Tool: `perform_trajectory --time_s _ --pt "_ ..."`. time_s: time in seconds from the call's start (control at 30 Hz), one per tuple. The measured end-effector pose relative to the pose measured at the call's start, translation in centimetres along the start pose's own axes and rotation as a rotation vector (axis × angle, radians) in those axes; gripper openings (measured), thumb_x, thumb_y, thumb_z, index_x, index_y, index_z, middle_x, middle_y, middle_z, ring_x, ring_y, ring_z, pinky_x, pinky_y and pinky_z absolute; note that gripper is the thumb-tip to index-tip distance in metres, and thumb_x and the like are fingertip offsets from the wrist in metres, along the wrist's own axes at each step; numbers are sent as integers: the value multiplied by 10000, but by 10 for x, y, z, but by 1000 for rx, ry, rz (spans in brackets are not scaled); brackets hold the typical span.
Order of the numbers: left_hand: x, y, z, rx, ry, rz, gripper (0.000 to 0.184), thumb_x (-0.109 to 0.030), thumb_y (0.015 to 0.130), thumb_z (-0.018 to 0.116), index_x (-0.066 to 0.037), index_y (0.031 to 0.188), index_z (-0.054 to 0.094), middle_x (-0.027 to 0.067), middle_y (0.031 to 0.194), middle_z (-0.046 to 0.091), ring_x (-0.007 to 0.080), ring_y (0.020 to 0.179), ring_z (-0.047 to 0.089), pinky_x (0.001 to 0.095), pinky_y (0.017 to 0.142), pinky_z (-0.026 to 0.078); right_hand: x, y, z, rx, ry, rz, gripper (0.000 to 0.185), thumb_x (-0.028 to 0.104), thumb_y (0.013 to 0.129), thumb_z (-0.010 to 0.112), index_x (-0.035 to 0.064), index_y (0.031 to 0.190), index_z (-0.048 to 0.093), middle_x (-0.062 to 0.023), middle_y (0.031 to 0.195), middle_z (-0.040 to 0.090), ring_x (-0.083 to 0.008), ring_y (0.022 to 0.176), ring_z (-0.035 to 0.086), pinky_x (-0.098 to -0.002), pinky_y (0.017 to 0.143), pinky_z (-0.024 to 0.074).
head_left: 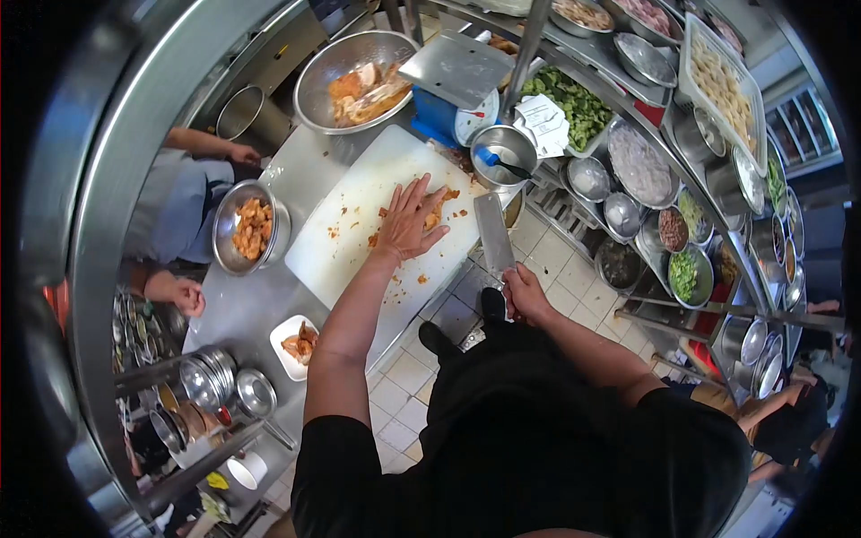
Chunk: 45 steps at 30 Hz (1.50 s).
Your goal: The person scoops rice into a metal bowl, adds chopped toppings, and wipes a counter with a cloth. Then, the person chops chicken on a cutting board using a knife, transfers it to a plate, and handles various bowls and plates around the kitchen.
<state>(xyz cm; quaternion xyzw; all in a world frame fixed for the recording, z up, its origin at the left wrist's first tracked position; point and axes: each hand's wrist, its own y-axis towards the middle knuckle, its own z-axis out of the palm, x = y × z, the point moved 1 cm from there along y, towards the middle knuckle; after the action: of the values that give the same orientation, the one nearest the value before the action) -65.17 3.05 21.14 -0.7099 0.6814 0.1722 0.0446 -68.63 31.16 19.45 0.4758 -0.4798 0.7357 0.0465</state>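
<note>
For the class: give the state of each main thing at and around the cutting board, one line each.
Left hand, spread over food scraps
Right hand, gripping
Cleaver, held by its handle
Cutting board, littered with orange scraps
Large steel bowl, uncovered, partly filled
Smaller steel bowl, uncovered, holding orange chunks
White dish, uncovered, holding orange pieces
Blue brush, resting in a pot

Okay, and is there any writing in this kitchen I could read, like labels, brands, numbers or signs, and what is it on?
No word, brand, number or sign can be read in this picture.
Dial of the blue scale: any figures are too small to read.
White paper by the leafy greens: any print is too small and blurred.
Cleaver: no lettering can be made out on its blade.
</note>
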Motion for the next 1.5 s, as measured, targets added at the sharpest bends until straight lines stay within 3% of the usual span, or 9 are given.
perform_trajectory --time_s 0.13,0.33,0.5,0.63,0.77,0.93,1.17,1.33,1.5 --pt "5 23 8 113 51 80 650 -515 861 563 -226 1419 392 110 1508 281 323 1366 291 491 1129 213 2 17 20 24 150 44 225 292 1006 378 104 896 432 -27 596 450 -128 357 424 -294 291 292" --pt "11 27 21 87 -44 145 493 -392 884 576 -133 1300 528 111 1353 490 315 1259 433 423 1077 322 -3 37 56 163 205 -13 251 302 1000 386 79 891 423 -32 603 450 -135 354 420 -305 337 388" --pt "10 15 25 -292 -117 132 226 -133 764 662 -51 975 660 89 1052 633 277 999 582 395 905 462 -7 41 71 263 274 103 171 259 971 396 104 911 434 -30 608 451 -134 352 429 -300 323 376" --pt "10 16 28 -408 -179 103 170 -72 708 649 -59 876 669 74 957 646 264 934 597 383 860 481 11 38 59 279 196 216 114 249 914 456 138 943 458 -21 612 432 -132 359 387 -302 332 352" --pt "-3 7 13 -497 -255 37 173 -65 681 628 -76 849 664 54 915 636 255 929 588 386 881 469 45 20 42 371 186 238 127 255 944 452 131 919 448 -12 603 411 -113 358 354 -299 341 361" --pt "-18 -60 -47 -612 -99 -190 177 -68 658 639 -90 830 674 58 893 637 259 924 599 382 874 475 80 -3 65 580 8 265 180 299 971 460 126 921 451 -6 603 409 -92 360 343 -284 336 353" --pt "11 -255 -111 -700 90 -676 236 -78 665 667 -80 900 692 93 962 672 288 966 612 401 886 477 66 -18 222 1039 -321 410 205 295 965 474 104 895 444 11 621 423 -80 388 351 -272 335 335" --pt "61 -324 -84 -642 0 -901 244 -98 691 642 -89 929 696 92 1010 671 284 1002 603 385 919 470 49 -18 279 922 -460 354 177 288 960 481 120 912 454 22 622 422 -76 395 361 -255 330 333" --pt "66 -327 -73 -481 -36 -1025 234 -220 739 671 -109 943 701 103 1083 622 285 1079 540 415 981 397 93 -40 208 641 -506 270 176 245 947 497 133 1081 476 33 632 430 -66 401 393 -235 331 345"
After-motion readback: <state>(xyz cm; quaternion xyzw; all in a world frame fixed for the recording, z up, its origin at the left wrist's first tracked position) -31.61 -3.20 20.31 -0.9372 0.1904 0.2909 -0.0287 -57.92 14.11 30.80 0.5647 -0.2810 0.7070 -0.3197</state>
